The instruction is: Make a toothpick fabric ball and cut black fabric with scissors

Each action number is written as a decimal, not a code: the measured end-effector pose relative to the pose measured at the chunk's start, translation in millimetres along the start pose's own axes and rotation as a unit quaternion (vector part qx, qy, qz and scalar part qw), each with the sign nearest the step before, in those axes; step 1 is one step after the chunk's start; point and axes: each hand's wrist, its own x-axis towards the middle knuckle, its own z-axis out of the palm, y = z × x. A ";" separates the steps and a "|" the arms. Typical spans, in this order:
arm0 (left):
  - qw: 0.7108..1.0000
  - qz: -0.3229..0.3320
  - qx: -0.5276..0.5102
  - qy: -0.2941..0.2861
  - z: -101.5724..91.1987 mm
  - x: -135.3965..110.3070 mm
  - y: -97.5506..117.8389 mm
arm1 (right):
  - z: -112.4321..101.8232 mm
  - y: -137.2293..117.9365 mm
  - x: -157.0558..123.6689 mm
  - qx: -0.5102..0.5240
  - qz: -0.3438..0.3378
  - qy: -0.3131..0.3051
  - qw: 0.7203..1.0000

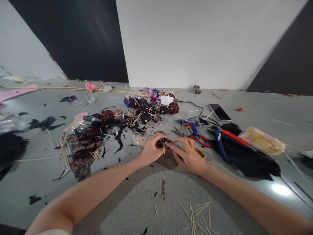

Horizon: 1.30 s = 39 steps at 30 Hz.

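Observation:
Between my two hands is a small dark fabric ball (161,142) with thin pale wooden sticks fanned across it. My left hand (153,149) curls around its left side, thumb and fingers closed on it. From the right, my right hand (189,156) presses its fingertips against the ball, index finger reaching across. The fingers cover much of the ball. A clear round object lies partly hidden under my hands. Beyond them is a cluster of similar stick-studded dark balls (132,122). A clear pack of sticks (140,141) is beside my left hand.
Right of my hands are red-handled scissors (201,141), a blue glue gun (193,127), a phone (219,112) and black cloth (246,161). Dark patterned fabric (81,153) lies left. Loose sticks (193,217) are scattered near me. A white panel (186,42) stands behind.

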 end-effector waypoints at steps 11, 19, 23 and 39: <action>1.000 0.002 -0.002 0.006 0.0 0.4 -1.2 | 2.6 3.3 -2.5 0.013 -0.004 0.007 1.000; 1.000 0.002 -0.003 0.008 0.7 0.3 -2.0 | -0.3 1.2 -0.2 0.010 -0.002 0.001 1.000; 1.000 0.003 -0.002 0.011 1.0 0.4 -1.5 | 0.1 1.2 -0.1 0.013 0.003 -0.004 1.000; 1.000 0.000 0.006 0.011 0.4 0.6 1.0 | 1.2 1.3 -0.1 0.017 0.001 -0.005 1.000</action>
